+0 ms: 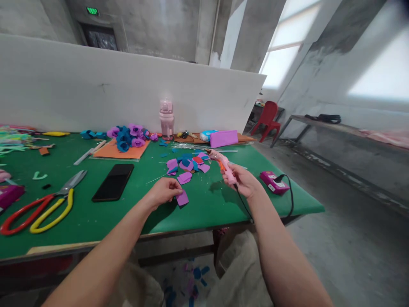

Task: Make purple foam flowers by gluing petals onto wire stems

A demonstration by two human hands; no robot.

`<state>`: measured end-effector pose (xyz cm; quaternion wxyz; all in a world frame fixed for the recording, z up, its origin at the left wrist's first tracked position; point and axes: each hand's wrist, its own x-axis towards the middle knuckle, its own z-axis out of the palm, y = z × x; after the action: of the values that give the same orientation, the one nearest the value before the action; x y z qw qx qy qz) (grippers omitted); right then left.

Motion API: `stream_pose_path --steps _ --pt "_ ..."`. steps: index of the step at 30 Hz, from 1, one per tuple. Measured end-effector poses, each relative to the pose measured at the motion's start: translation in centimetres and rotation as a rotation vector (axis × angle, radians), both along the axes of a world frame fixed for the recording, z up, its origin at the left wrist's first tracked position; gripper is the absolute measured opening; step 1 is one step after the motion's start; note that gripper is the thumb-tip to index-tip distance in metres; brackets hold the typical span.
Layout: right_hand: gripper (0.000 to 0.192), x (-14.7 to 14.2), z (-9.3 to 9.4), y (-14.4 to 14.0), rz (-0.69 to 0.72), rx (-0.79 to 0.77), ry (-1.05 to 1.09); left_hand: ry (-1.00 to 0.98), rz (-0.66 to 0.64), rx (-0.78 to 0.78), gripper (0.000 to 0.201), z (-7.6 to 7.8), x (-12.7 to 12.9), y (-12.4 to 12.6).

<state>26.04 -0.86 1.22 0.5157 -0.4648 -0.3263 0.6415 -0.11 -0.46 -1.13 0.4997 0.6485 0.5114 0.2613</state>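
Between the thumb and fingers of my left hand (166, 190) is a small purple paper piece (182, 198), held low over the green table. My right hand (242, 179) is wrapped round a pink hot glue gun (227, 169) with an orange trigger, its tip pointing up and to the left. A black cord runs down from its handle. Just beyond my hands lies a loose pile of purple and blue cut petals (187, 164), with a red piece among them. A single purple petal (184, 178) lies in front of the pile.
Scissors (60, 200) with red and yellow handles and a black phone (113, 182) lie to the left. Purple and blue paper flowers (128, 137) rest on orange sheets. A pink bottle (166, 117) stands behind. At the right edge sits a magenta power box (274, 182) with a plugged-in cord.
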Motion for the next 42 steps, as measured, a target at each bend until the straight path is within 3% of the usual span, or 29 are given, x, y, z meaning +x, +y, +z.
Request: stream_pose_path --steps 3,5,9,12,20,26,31,42 --pt "0.021 -1.1 0.4 -0.3 0.109 0.050 0.115 0.018 0.024 -0.048 0.018 0.0 -0.1 0.0" --pt "0.023 -1.6 0.7 -0.8 0.141 0.123 0.105 0.051 0.037 0.010 0.016 -0.2 -0.3 0.2" --pt "0.028 -2.2 1.0 -1.8 0.116 0.276 -0.094 0.193 0.073 0.193 0.012 -1.0 -0.7 0.7" --pt "0.035 -2.7 1.1 -2.3 0.152 0.364 -0.273 0.263 0.070 0.228 0.010 -1.1 -1.0 0.8" --pt "0.037 -4.2 1.8 -3.7 0.364 0.326 -0.628 0.308 0.043 0.301 0.009 -1.4 -1.1 1.1" --pt "0.038 -3.9 1.6 -4.0 0.474 0.354 -0.845 0.256 0.027 0.207 0.008 -1.8 -0.9 1.3" --pt "0.039 -4.0 2.3 -4.4 0.602 0.404 -0.966 0.312 -0.019 0.234 0.006 -1.2 -0.8 1.1" --pt "0.039 -4.6 1.8 -4.5 0.638 0.510 -1.125 0.337 -0.045 0.221 0.005 -1.1 -0.8 0.9"
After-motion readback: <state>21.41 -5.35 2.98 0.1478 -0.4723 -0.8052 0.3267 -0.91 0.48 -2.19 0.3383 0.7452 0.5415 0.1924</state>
